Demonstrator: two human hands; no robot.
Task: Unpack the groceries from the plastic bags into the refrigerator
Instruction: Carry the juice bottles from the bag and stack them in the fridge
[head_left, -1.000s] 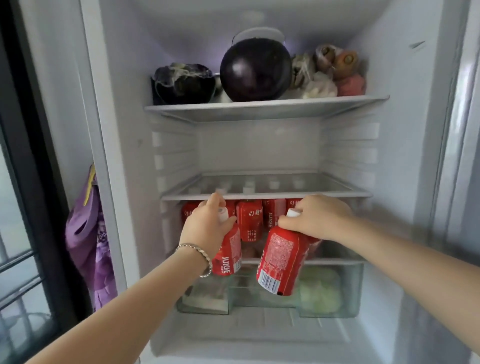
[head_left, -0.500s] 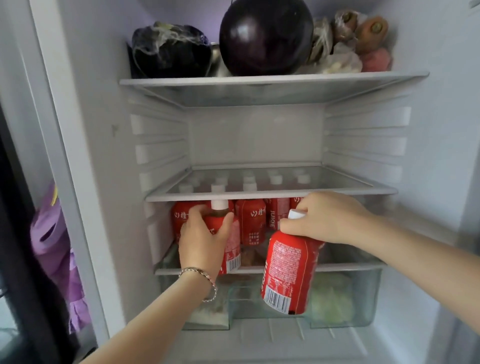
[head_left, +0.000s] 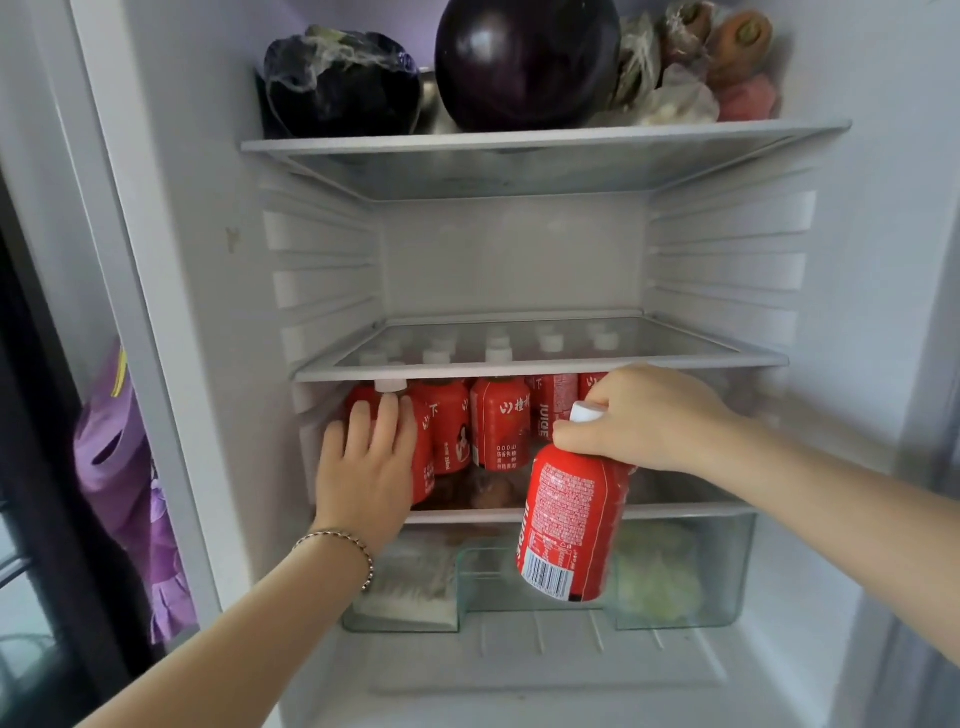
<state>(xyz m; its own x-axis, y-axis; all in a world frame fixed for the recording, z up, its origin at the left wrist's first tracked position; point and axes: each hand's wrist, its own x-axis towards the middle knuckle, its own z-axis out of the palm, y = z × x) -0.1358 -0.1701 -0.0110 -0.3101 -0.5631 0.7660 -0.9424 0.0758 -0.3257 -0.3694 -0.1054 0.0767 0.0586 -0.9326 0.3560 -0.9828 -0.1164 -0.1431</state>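
Okay: one bottle on the shelf, one in the air

Your L hand (head_left: 366, 457) wraps the front-left juice bottle (head_left: 425, 467), thumb on one side, fingers laid up over its shoulder. The bottle stands upright on the lower shelf (head_left: 467, 515) of the refrigerator (head_left: 208, 260), just beside the row of red bottles (head_left: 498, 431). Your R hand (head_left: 639, 421) is curled tight round the neck of a second bottle (head_left: 571, 525), white cap poking out. Its body hangs tilted in front of the crisper drawer (head_left: 727, 571), off the shelf.
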